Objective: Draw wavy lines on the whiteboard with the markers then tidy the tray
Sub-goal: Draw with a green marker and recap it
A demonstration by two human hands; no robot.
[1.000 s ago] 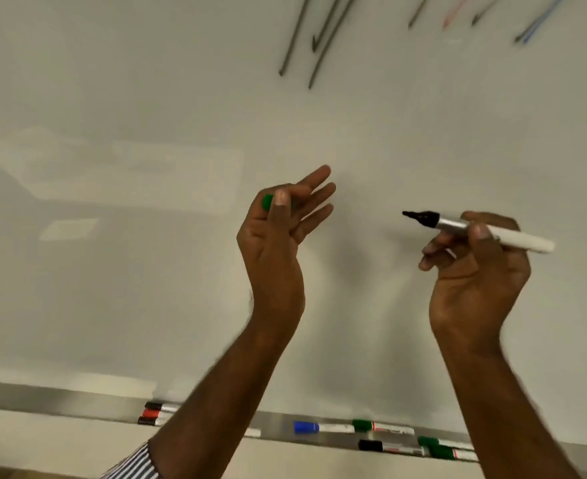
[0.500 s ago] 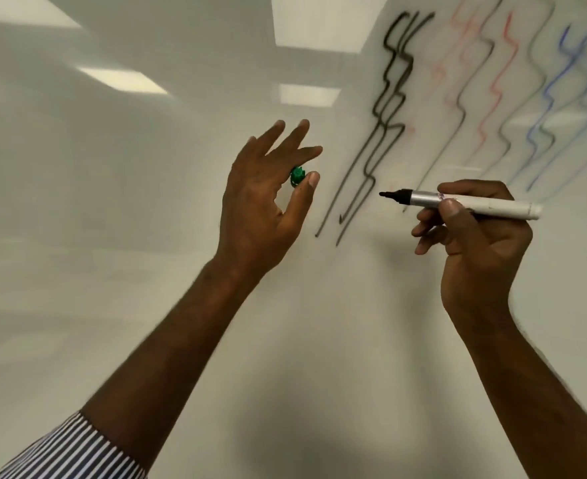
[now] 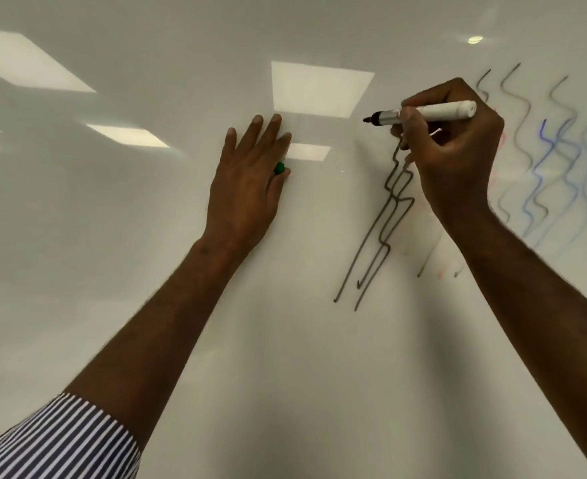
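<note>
The whiteboard (image 3: pixel 146 236) fills the view. My right hand (image 3: pixel 454 157) grips an uncapped white marker (image 3: pixel 433 113) with a dark tip pointing left, close to the board beside the top of two black wavy lines (image 3: pixel 385 216). My left hand (image 3: pixel 250 184) lies flat against the board with its fingers spread upward, and a green marker cap (image 3: pixel 279 168) is pinched between the thumb and the fingers. Grey, red and blue wavy lines (image 3: pixel 554 160) run down the board to the right, partly hidden by my right hand.
Ceiling lights (image 3: pixel 319 88) reflect in the glossy board above my left hand. Striped shirt sleeves (image 3: pixel 60 440) show at the bottom corners. The marker tray is out of view.
The view has tilted up, so the tray dropped out of sight. My left hand went from raised in the air to flat on the board. My right hand rose with the marker to the lines' top.
</note>
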